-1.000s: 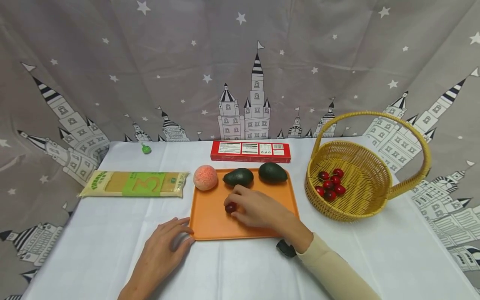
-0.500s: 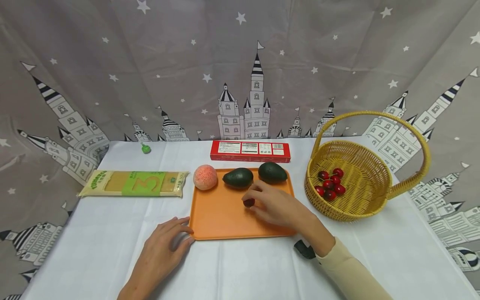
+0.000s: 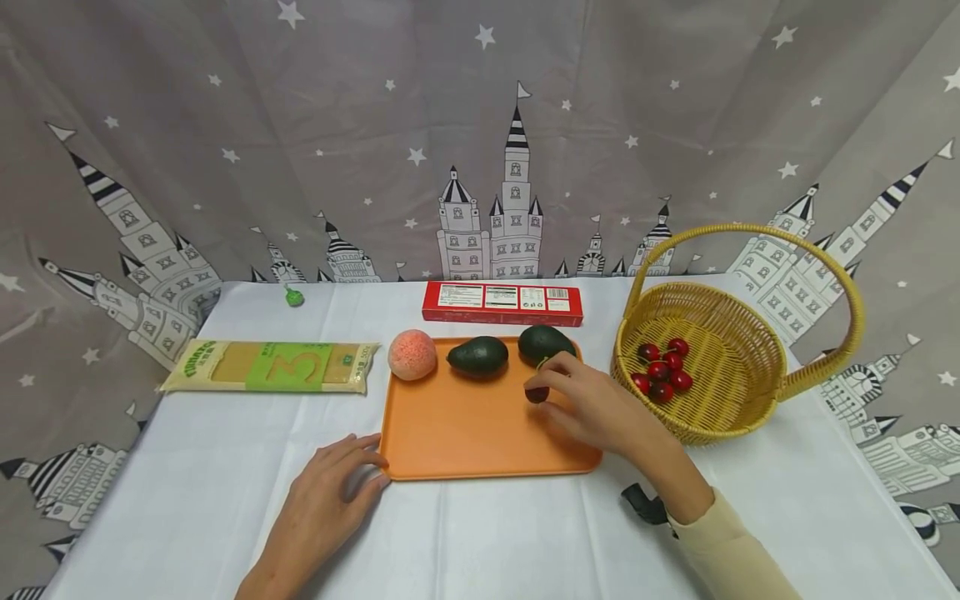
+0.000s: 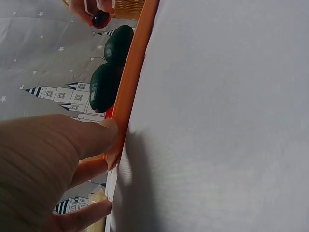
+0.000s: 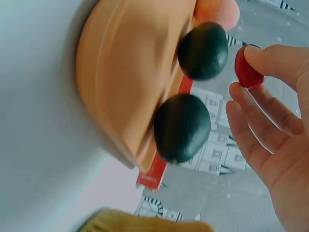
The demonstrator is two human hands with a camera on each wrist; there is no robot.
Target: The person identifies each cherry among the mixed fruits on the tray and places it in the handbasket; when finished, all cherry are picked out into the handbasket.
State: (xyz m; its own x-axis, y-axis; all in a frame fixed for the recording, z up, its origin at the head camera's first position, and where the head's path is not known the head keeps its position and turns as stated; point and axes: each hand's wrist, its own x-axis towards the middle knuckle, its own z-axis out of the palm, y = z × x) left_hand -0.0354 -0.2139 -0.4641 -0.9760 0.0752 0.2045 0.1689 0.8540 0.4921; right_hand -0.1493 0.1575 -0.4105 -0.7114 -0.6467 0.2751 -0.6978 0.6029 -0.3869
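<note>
A dark red cherry (image 3: 537, 394) is pinched between the thumb and fingers of my right hand (image 3: 600, 408), above the right part of the orange tray (image 3: 457, 437). The right wrist view shows the cherry (image 5: 247, 67) at the thumb tip, raised off the tray. My left hand (image 3: 318, 496) rests at the tray's near left corner, its thumb and fingertips touching the rim (image 4: 126, 104). Two dark green avocados, one left (image 3: 477, 357) and one right (image 3: 546, 343), lie along the tray's far side. A pink peach (image 3: 412, 355) sits at its far left corner.
A wicker basket (image 3: 738, 400) with a tall handle stands right of the tray, with several cherries (image 3: 660, 371) inside. Behind the tray lies a red box (image 3: 502, 303). A noodle packet (image 3: 273, 367) and a small green object (image 3: 294, 297) are on the left.
My right hand has carried the cherry rightward across the tray, from near its middle toward the basket side. My left hand has stayed at the tray's corner.
</note>
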